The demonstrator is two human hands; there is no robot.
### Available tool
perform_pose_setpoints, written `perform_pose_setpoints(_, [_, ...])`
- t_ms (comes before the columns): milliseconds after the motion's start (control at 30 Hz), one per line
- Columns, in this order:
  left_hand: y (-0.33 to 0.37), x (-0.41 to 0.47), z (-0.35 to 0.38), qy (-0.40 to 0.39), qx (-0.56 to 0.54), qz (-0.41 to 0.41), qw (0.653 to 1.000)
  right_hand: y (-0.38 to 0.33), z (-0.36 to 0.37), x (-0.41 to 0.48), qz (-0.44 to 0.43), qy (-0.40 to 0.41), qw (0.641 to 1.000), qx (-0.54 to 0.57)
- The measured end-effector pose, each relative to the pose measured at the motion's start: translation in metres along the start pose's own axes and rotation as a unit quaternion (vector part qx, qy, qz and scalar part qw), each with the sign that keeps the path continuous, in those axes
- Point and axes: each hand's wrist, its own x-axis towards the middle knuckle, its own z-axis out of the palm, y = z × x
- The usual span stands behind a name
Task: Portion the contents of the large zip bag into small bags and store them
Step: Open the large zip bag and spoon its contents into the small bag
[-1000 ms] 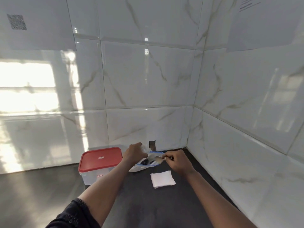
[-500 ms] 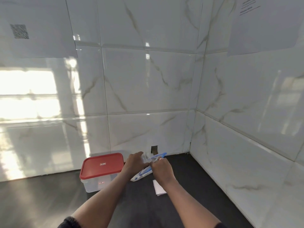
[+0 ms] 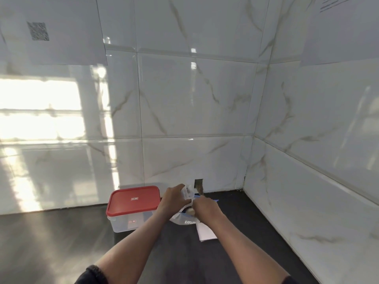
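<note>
Now the left hand (image 3: 174, 198) and the right hand (image 3: 206, 210) both grip the zip bag (image 3: 182, 220) at its mouth; its contents are unclear. A closed box (image 3: 133, 201) stands left of the fingers, and small bags (image 3: 206, 234) lie under the right wrist.

Glossy wall tiles (image 3: 194, 95) — thin plastic zip bag (image 3: 178, 219).

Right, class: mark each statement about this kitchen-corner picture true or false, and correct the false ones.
1. The red lid sits on the clear plastic container. True.
2. The left hand and the right hand both grip the clear zip bag with a blue seal. True.
3. The flat white stack lies left of the container. False: it lies to its right, beside the right forearm.
4. The container stands on a white countertop. False: the countertop is dark grey.
</note>
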Motion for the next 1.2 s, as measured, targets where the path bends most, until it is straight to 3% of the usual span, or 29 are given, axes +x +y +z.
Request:
perform_pose_setpoints(133, [0.002, -0.002, -0.002, -0.019, 0.006, 0.022, 1.000, -0.005, 0.011, 0.008, 0.075, -0.007, 0.987, 0.142])
perform_pose_setpoints(200, [-0.001, -0.003, -0.003, -0.027, 0.012, 0.033, 0.999, -0.005, 0.020, 0.008, 0.117, -0.010, 0.963, 0.244])
perform_pose_setpoints(367, [-0.007, -0.003, -0.003, -0.013, 0.003, 0.056, 0.998, -0.008, 0.021, 0.021, 0.149, 0.012, 0.933, 0.329])
perform_pose_setpoints(433, [-0.006, 0.000, -0.006, 0.004, -0.010, 0.051, 0.999, -0.014, 0.017, 0.026, 0.137, 0.051, 0.948, 0.282])
perform_pose_setpoints(500, [-0.006, 0.002, -0.009, 0.013, -0.013, 0.048, 0.999, -0.012, 0.016, 0.033, 0.129, 0.019, 0.966, 0.225])
perform_pose_setpoints(533, [-0.007, 0.002, -0.009, 0.011, -0.012, 0.048, 0.999, -0.010, 0.025, 0.036, 0.133, 0.059, 0.977, 0.158])
perform_pose_setpoints(567, [-0.008, 0.002, -0.010, 0.006, -0.007, 0.046, 0.999, -0.010, 0.028, 0.034, 0.131, 0.019, 0.982, 0.137])
perform_pose_setpoints(700, [-0.016, -0.005, -0.002, -0.007, 0.011, 0.038, 0.999, -0.015, 0.042, 0.030, 0.109, -0.043, 0.981, 0.157])
perform_pose_setpoints(800, [-0.017, -0.008, 0.003, -0.005, 0.017, 0.038, 0.999, -0.021, 0.049, 0.026, 0.114, -0.080, 0.984, 0.111])
perform_pose_setpoints(1200, [-0.018, -0.005, -0.003, -0.023, 0.028, 0.016, 0.999, -0.018, 0.043, 0.040, 0.144, -0.076, 0.970, 0.178])
